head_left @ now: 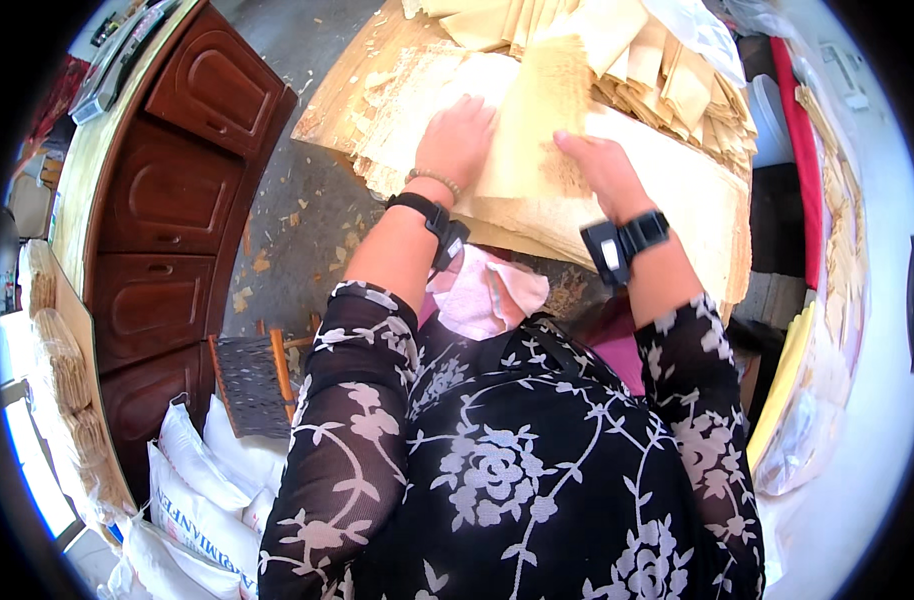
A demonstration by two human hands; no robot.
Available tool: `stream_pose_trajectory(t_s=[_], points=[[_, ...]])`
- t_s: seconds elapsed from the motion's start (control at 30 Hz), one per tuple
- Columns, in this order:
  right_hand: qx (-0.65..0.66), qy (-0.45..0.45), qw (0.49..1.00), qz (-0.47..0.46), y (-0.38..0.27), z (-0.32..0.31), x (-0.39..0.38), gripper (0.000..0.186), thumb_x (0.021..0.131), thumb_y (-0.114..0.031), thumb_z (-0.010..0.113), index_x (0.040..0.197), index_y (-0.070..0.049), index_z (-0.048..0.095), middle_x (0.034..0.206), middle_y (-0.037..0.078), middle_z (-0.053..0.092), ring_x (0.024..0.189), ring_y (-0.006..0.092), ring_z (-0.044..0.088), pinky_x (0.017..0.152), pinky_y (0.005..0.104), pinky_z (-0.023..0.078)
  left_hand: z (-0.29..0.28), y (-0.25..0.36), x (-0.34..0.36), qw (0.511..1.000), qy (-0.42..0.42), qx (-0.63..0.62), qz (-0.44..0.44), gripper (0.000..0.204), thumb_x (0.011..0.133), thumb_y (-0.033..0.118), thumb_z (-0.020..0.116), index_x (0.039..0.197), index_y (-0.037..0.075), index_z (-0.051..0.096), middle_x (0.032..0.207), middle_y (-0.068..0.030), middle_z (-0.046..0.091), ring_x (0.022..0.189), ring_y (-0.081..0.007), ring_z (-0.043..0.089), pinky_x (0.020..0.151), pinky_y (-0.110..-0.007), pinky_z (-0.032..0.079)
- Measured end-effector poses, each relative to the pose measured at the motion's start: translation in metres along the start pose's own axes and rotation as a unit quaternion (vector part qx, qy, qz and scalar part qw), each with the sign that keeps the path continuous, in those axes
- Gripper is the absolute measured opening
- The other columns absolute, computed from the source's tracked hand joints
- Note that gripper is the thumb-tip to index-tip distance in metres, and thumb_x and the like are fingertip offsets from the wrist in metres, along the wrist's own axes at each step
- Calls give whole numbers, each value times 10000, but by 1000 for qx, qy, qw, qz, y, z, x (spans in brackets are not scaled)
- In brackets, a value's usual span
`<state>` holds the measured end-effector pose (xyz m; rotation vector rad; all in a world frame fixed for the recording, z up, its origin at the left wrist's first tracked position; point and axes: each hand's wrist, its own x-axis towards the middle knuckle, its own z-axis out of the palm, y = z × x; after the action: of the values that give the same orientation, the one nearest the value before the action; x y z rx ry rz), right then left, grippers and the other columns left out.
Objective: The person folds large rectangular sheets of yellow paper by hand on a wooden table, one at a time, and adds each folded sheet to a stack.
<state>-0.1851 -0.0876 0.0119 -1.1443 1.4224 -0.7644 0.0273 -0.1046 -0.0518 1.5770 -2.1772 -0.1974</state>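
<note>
A thin, rough yellowish sheet (542, 120) lies lengthwise over a broad stack of pale sheets (692, 185) on the worktop before me. My left hand (460, 140) rests beside the sheet's left edge, palm down, with its fingers stretched forward over the stack. At the other edge, my right hand (607, 170) has its thumb on the sheet, and its remaining fingers are mostly hidden below. The sheet's near end reaches the front of the stack. Both wrists carry black strapped devices.
Folded yellowish sheets (677, 85) pile up at the far right of the worktop, near a clear plastic bag (697, 35). A pink cloth (487, 290) sits at my lap. Dark red cabinets (167, 190), a small stool (252, 385) and white sacks (197, 480) stand left.
</note>
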Motion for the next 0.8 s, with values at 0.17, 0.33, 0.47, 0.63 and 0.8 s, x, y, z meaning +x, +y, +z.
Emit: stream_pose_trajectory(t_s=[0.17, 0.33, 0.47, 0.63, 0.8], points=[[-78, 104, 991, -32, 9, -1, -73, 370, 909, -283, 659, 949, 83, 689, 774, 7, 645, 675, 67, 540, 603, 250, 450, 25, -16, -8, 998, 45, 30, 19, 360, 953, 223, 470, 1291, 140, 559, 1395, -82, 507, 1329, -242, 425, 1073, -400, 336], [121, 180, 976, -35, 29, -8, -103, 400, 931, -298, 637, 1093, 67, 654, 950, 45, 672, 829, 86, 586, 749, 242, 476, 30, -11, -4, 997, 65, 32, 33, 372, 955, 192, 428, 1299, 190, 569, 1412, -104, 495, 1355, -255, 403, 1099, -401, 306], [99, 147, 983, -53, -1, -56, -104, 349, 948, -247, 609, 1140, 44, 634, 1100, 100, 673, 994, 157, 634, 895, 303, 485, 28, -16, -5, 997, 53, 55, 31, 372, 967, 199, 403, 1295, 216, 577, 1424, -108, 483, 1358, -257, 398, 1106, -403, 299], [262, 136, 951, -92, -6, -124, -105, 291, 918, -214, 653, 1099, 14, 653, 1091, 80, 671, 982, 155, 634, 895, 286, 486, 27, -20, -2, 997, 17, 67, 19, 375, 989, 265, 443, 1354, 241, 528, 1470, -70, 443, 1384, -234, 368, 1128, -399, 272], [287, 113, 947, -88, -26, -177, -158, 484, 947, -237, 595, 1333, 33, 485, 1275, 141, 604, 1141, 249, 599, 1015, 367, 450, 22, -18, -2, 998, 7, 64, 21, 379, 974, 242, 471, 1347, 219, 532, 1458, -101, 454, 1380, -238, 377, 1117, -405, 296]])
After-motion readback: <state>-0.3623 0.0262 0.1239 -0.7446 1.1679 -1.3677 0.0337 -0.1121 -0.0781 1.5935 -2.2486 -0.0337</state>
